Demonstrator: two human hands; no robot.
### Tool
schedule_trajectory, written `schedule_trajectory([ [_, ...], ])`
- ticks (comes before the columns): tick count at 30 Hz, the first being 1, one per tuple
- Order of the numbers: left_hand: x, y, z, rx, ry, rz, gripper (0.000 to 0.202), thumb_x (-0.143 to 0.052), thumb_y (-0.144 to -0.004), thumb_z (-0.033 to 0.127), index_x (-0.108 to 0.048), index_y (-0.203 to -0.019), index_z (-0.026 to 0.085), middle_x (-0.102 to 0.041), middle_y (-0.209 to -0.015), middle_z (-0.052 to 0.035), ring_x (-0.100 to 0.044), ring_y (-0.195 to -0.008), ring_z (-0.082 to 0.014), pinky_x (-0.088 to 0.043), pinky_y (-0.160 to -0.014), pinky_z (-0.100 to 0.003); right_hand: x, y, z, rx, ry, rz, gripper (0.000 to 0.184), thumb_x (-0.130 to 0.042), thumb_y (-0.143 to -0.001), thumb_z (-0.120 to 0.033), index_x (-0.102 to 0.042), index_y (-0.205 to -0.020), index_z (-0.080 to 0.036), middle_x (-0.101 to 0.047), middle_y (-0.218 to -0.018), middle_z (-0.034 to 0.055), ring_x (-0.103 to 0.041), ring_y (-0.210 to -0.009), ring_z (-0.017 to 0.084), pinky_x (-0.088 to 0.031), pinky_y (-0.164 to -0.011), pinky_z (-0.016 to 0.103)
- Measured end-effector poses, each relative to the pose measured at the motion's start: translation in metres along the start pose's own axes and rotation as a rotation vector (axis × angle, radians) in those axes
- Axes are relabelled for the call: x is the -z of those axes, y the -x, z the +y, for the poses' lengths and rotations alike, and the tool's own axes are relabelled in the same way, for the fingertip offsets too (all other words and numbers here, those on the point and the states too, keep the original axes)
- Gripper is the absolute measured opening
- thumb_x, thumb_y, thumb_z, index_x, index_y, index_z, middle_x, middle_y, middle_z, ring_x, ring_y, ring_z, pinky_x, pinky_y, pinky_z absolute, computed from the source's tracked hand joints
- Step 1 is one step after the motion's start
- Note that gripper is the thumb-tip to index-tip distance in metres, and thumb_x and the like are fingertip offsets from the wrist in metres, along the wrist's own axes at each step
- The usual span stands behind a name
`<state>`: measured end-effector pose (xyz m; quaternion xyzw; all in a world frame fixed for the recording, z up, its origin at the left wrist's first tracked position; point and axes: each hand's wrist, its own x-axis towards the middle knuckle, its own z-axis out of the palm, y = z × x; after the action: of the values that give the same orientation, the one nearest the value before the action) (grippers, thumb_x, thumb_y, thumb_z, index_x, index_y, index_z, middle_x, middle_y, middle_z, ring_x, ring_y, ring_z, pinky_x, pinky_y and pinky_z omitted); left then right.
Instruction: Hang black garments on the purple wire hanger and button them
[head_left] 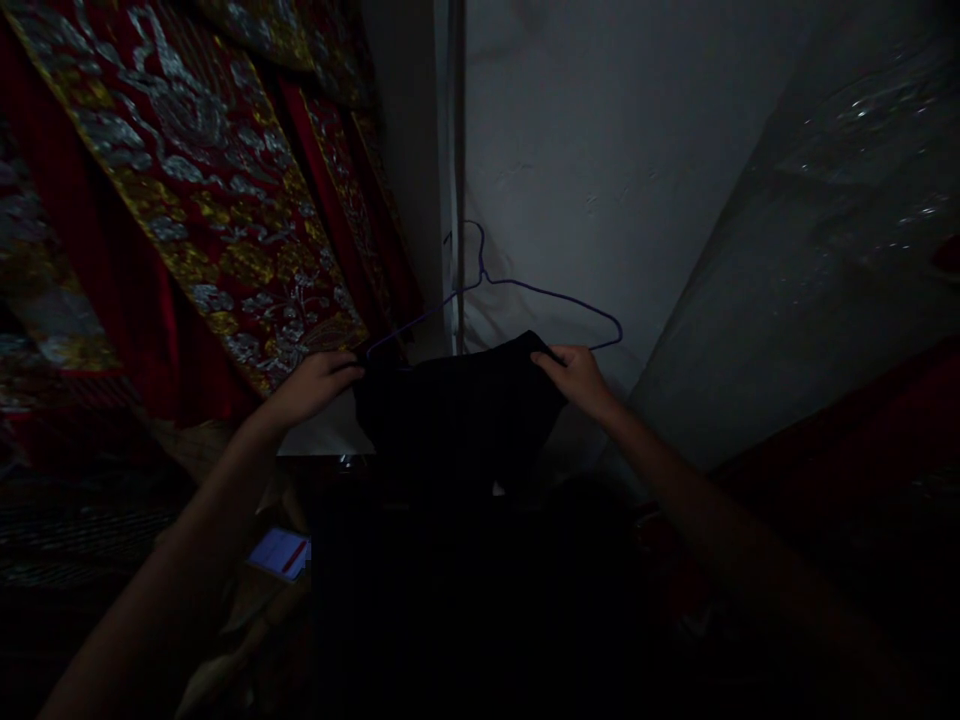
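Garment (457, 420) pinched at top corners by left hand (326, 382) and right hand (576, 376), held apart, before hanger (555, 293); hanging seemingly being done, edges lost in gloom; even tension called for next.

The soft cloth garment (457, 415) is solid black, with no pattern to be made out in the dim light. The thin wire hanger (486, 279) is dark purple-blue. The large red embroidered fabric (225, 205) carries dense swirling and floral motifs in silver and gold, edged by narrow yellow-gold bands; the smooth fabric strip (187, 365) beside it is plain deep red. The flat wall panel (585, 120) is grey-white with faint darker marks. The translucent sheet (847, 230) is murky grey, flecked with white glints. The rectangular screen (274, 550) glows pale lilac-blue, crossed by a red streak.
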<state>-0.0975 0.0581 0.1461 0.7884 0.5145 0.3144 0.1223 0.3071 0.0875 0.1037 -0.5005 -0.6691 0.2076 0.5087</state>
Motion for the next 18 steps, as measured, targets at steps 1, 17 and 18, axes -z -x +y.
schedule_trajectory([
  [1, 0.001, -0.005, 0.001, -0.013, -0.005, 0.007, 0.031, -0.052, -0.085, 0.046, -0.053, -0.068, 0.021, -0.054, -0.068, 0.0011, -0.051, -0.068, -0.0169, -0.041, -0.064, -0.028, 0.000, 0.002, -0.001, -0.008, -0.010, -0.001, 0.042, -0.058, -0.074, -0.055, -0.054, -0.056, -0.018, -0.041, -0.053, -0.0023, -0.037, -0.050, 0.011, -0.025, -0.046, 0.025],
  [17, -0.002, -0.042, 0.046, -0.331, -0.178, 0.172, 0.028, -0.050, -0.092, 0.030, -0.058, -0.116, 0.018, -0.065, -0.108, -0.0077, -0.061, -0.098, -0.0231, -0.047, -0.089, -0.035, -0.032, 0.036, -0.023, -0.013, -0.166, -0.120, 0.041, -0.058, -0.081, -0.056, -0.056, -0.064, -0.019, -0.048, -0.056, -0.0022, -0.045, -0.054, 0.013, -0.033, -0.050, 0.025],
  [18, -0.003, -0.046, 0.042, -0.305, -0.178, 0.177, 0.034, -0.049, -0.092, 0.029, -0.056, -0.124, 0.018, -0.066, -0.109, -0.0075, -0.063, -0.097, -0.0232, -0.047, -0.089, -0.035, -0.032, 0.038, -0.024, 0.024, -0.148, -0.129, 0.040, -0.058, -0.082, -0.055, -0.058, -0.067, -0.018, -0.052, -0.058, -0.0012, -0.048, -0.056, 0.014, -0.036, -0.052, 0.026],
])
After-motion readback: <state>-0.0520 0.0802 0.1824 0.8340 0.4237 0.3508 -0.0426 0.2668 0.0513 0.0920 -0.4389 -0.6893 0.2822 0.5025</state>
